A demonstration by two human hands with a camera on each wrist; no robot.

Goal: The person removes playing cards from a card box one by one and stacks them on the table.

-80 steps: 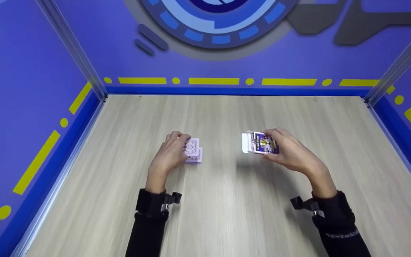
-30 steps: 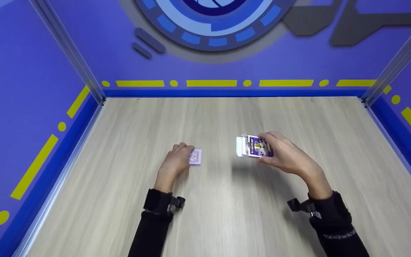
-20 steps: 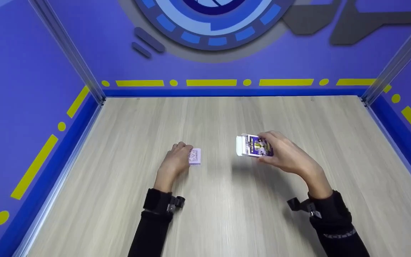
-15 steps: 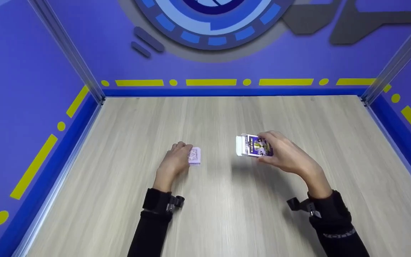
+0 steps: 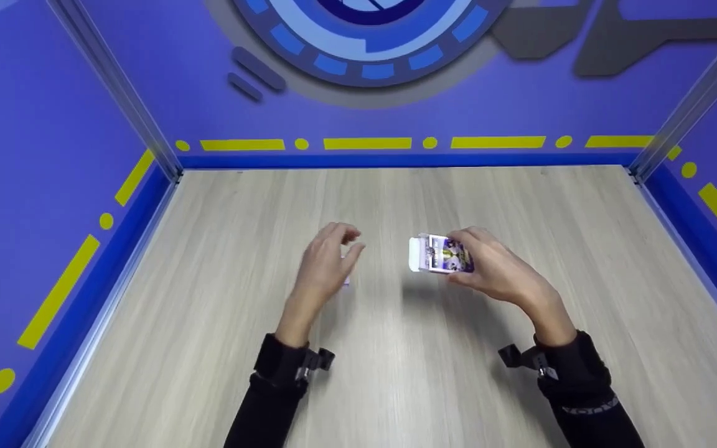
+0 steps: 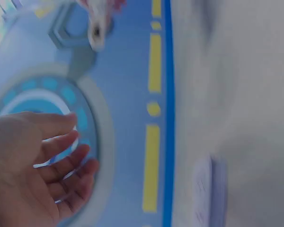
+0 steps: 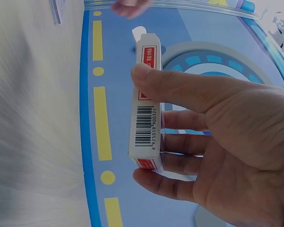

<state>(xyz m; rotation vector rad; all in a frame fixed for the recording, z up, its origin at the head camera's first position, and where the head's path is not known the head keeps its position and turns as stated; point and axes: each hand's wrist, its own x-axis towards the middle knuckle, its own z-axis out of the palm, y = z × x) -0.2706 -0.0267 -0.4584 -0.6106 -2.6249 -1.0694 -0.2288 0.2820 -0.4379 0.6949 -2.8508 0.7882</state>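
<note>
Head view: the left hand point(image 5: 324, 261) hung beside and partly over the cards point(image 6: 208, 194), fingers loosely bent, thumb apart, nothing between them. The cards lay stacked on the desk point(image 5: 383, 373), almost hidden there behind that hand, blurred but visible from the left wrist. The right hand point(image 5: 498, 267) gripped the box point(image 5: 449, 254) between thumb and fingers, above the desk, its open end and white flap point(image 5: 415, 254) toward the left hand.

Too hard a squeeze could have bowed the box's thin sides and narrowed its mouth; tipping that end down might have spilled any contents, though what was inside was hard to tell. A low sweep of the left hand could have knocked the stack askew, and a jutting flap might have bent or snagged a card.

The desk was pale wood-grain, walled in blue point(image 5: 365, 118), with yellow dashes point(image 5: 368, 144) along the foot, a ring design point(image 5: 377, 70) behind and metal posts point(image 5: 109, 87) at the corners.
</note>
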